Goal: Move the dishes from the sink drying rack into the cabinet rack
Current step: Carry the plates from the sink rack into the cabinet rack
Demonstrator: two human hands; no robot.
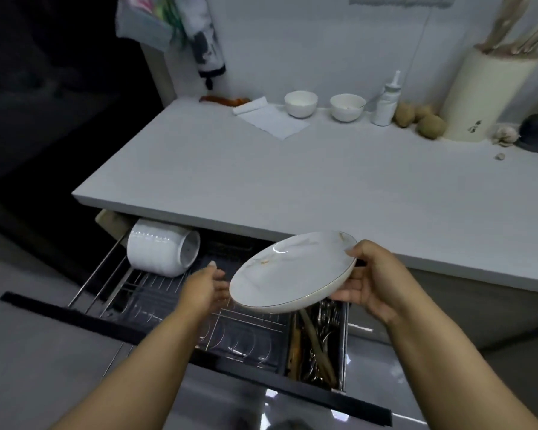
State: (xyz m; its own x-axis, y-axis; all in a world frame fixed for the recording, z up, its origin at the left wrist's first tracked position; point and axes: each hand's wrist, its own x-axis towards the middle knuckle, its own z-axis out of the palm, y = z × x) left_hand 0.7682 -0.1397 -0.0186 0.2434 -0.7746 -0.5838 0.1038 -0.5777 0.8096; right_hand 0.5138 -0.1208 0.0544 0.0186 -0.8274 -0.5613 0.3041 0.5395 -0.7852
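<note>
The right hand (367,276) grips the right rim of a white plate (292,271), thumb on top and fingers curled beneath, holding it tilted over the pulled-out cabinet rack (174,302) below the white surface (261,181). The left hand (204,285) is open with relaxed fingers just beside the plate's left edge, though touching or just apart is hard to tell. A stack of white bowls (160,246) lies on its side at the rack's back left, and utensils (319,339) fill its right-hand compartment.
</note>
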